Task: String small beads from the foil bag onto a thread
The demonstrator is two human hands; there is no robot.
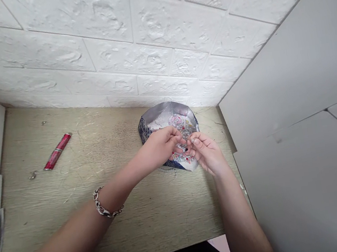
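Observation:
A shallow container (pixel 165 108) with a silvery inside and a dark blue outside rests against the wall at the back of the table. Many small coloured beads (pixel 185 131) lie in it, mostly clear, white and red. Over its front part my left hand (pixel 162 146) is closed in a pinch, thumb against forefinger. Close by on the right, my right hand (pixel 206 152) also pinches, at the container's right edge. Something tiny and pale shows at the right fingertips, too small to name. What the left fingertips hold, if anything, is hidden. A silver chain bracelet (pixel 99 203) circles my left wrist.
A red, shiny stick-shaped object (pixel 57 151) lies on the wooden table (pixel 156 213) at the left. Two small metallic bits, one a curled piece (pixel 33 175), are near it, among fine thread-like strands. White brick-patterned wall (pixel 113 58) stands behind; pale panels (pixel 299 122) close both sides.

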